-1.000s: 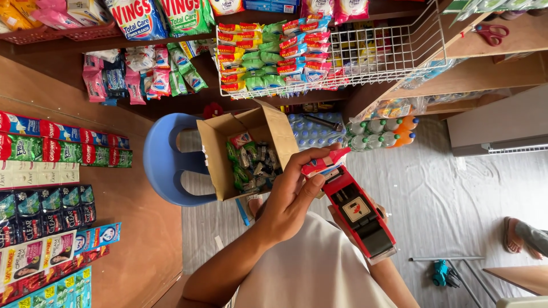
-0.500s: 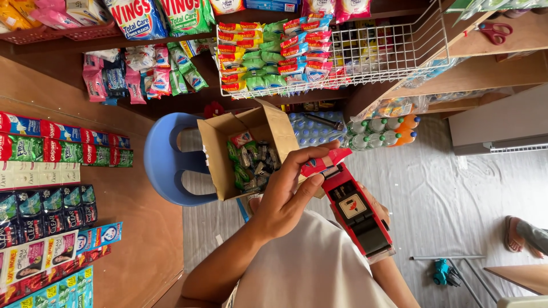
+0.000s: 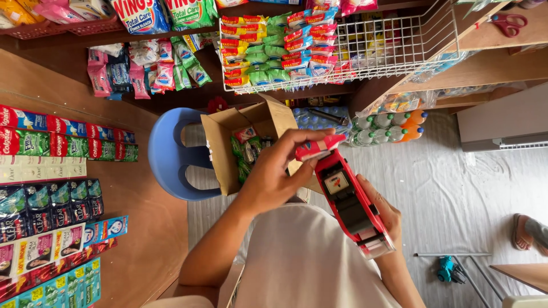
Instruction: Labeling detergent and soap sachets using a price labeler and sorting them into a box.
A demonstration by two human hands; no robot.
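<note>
Shop interior: you stand among wooden shelves [image 3: 142, 228] hung and laid with strips of sachets, and a white wire basket [image 3: 371, 51] of small packets sits above.
Blue plastic chair [image 3: 171, 157]: it stands on the covered floor ahead of you and carries the cardboard box.
Cardboard box [image 3: 228, 148]: its flaps are open, and green and silver sachets [image 3: 245, 154] lie inside; they look unsorted, so judge most of the stock as not yet handled.
Bottles [image 3: 388, 128]: a shrink-wrapped pack lies on the floor just beyond the box, near the shelf foot.
Price-label gun [image 3: 348, 199]: red body with a black upper section and a round dial window; it lies lengthwise between your two hands, its nose toward the box and its clear rear end toward your chest.
Right hand [image 3: 388, 222]: it is cupped beneath the gun and grips it from below, bearing its weight.
Left hand [image 3: 279, 171]: your fingers are closed in a pinch on a small red packet [image 3: 318, 148] held at the nose of the gun, touching it.
Red packet: flat, glossy, red with a pale band; whether a label is already on it cannot be told.
Progress: one item is at the gun, which suggests labelling is under way; the box contents remain.
Floor items: a sandalled foot [image 3: 528, 231] of another person and a teal object [image 3: 448, 268] lie well apart on your right.
</note>
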